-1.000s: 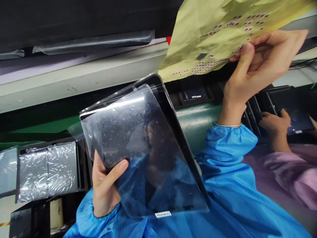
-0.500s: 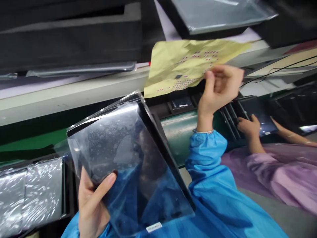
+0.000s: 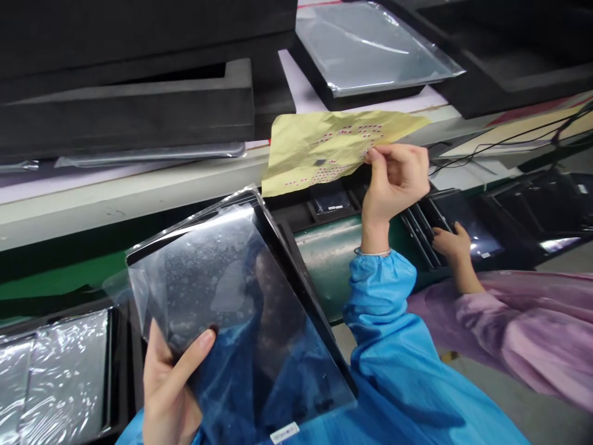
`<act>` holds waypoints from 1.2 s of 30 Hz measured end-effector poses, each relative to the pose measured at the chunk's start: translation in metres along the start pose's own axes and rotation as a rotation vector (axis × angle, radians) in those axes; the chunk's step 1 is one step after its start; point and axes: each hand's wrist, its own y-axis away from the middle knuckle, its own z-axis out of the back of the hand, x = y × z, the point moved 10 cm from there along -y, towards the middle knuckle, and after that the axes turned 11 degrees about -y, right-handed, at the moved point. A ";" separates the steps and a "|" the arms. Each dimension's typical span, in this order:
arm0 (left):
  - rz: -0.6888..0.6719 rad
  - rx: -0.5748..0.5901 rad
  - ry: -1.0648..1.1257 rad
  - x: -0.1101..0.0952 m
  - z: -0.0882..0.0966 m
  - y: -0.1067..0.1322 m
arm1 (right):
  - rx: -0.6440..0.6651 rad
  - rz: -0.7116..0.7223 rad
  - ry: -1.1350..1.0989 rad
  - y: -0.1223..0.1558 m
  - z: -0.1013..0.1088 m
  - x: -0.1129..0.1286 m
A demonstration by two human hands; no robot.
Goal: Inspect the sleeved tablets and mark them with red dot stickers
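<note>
My left hand (image 3: 171, 386) grips a stack of dark, glossy screen panels (image 3: 259, 327) by its lower left side, thumb on the front face. Clear film covers the top panel, and a white barcode label (image 3: 284, 433) sits at its bottom edge. At the front of the shelf, my right hand (image 3: 398, 182) is closed in a pinch on the lower edge of a yellow paper sheet (image 3: 296, 145). Rows of tiny red marks and one small dark square show on the sheet. The tips of the pinching fingers partly hide what lies between them.
A film-wrapped panel (image 3: 365, 49) lies on the shelf above. Bubbly, film-covered panels (image 3: 65, 377) sit in a dark tray at lower left. Behind my right forearm is a green surface (image 3: 324, 247). A co-worker's hand (image 3: 451, 244) touches dark panels at right. Black cables (image 3: 491, 145) cross nearby.
The whole view has shifted, so the shelf and sheet sit lower and further left. Both my hands keep their holds. One of the co-worker's two hands has gone from sight.
</note>
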 end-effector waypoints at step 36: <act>-0.136 -0.095 0.135 -0.017 0.011 0.020 | 0.330 -1.019 -0.341 0.110 -0.027 0.160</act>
